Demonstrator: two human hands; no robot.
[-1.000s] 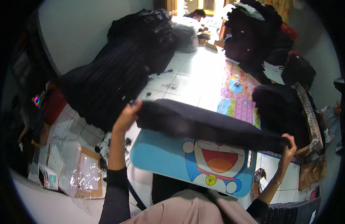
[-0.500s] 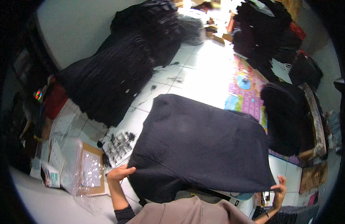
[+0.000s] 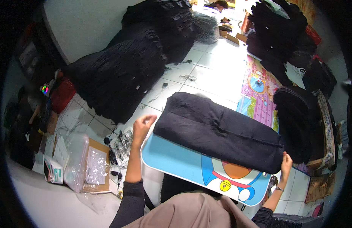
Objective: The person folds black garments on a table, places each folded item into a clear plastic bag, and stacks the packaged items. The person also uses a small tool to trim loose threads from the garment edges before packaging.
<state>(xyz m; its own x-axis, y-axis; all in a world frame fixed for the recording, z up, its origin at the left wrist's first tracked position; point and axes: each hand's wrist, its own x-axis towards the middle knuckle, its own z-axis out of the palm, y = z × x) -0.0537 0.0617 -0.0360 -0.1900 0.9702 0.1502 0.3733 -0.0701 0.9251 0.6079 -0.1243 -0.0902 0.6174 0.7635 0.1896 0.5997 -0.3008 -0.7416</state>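
A light brown garment (image 3: pixel 187 212) covers the person's lap, right against a small blue table (image 3: pixel 172 159) with a cartoon figure printed on its top. The black cloth (image 3: pixel 221 133) lies folded in a long band across the table's far half, hiding much of that figure and reaching past the far edge. At its right end the right hand (image 3: pixel 285 165) pinches the edge between its fingers. The left hand (image 3: pixel 142 128) is raised just beside the cloth's left end, apart from it, fingers curled and tips close together; whether they press on each other I cannot tell.

Low on the left sit a piece of cardboard (image 3: pixel 93 146) and a clear plastic packet (image 3: pixel 75 159), with a small white and green box (image 3: pixel 53 171) next to them. Black scraps (image 3: pixel 121 146) litter the tiles between these and the table. On the right, near the floor, is a brown carton (image 3: pixel 320 188).

Farther out, a pink patterned mat (image 3: pixel 259 98) runs beyond the table, partly covered by a black heap (image 3: pixel 294 117). A big black pile (image 3: pixel 119 76) takes up the left side, narrowing the tiled floor (image 3: pixel 206 76). Beyond stand a plastic-wrapped bundle (image 3: pixel 206 28), another dark mound (image 3: pixel 278 34) and a seated person (image 3: pixel 221 5).
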